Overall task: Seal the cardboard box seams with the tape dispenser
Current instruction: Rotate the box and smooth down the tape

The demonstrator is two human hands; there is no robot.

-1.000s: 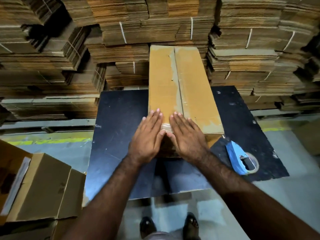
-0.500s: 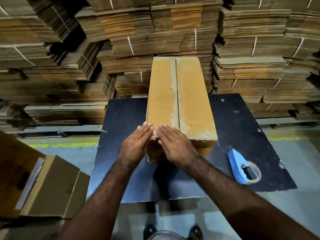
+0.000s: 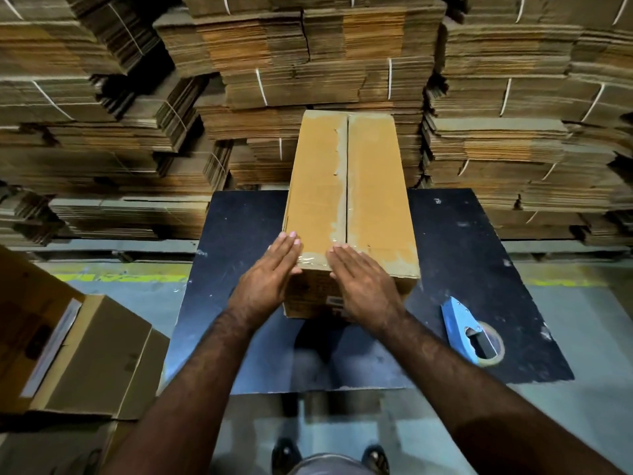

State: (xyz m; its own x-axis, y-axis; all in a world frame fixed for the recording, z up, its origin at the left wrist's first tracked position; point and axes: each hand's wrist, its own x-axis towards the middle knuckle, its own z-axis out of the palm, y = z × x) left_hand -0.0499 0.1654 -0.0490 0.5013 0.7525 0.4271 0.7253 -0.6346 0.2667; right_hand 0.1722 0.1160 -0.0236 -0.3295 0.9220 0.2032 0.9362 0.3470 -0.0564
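Cardboard box is being pressed at its near end on the dark bench. Left hand is lying flat against the near-left corner, right hand over the taped near edge; fingers extended, nothing gripped. Tape dispenser is lying right of the right hand, apart.

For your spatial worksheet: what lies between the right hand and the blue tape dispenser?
In the head view, only bare dark tabletop lies between the right hand and the tape dispenser.
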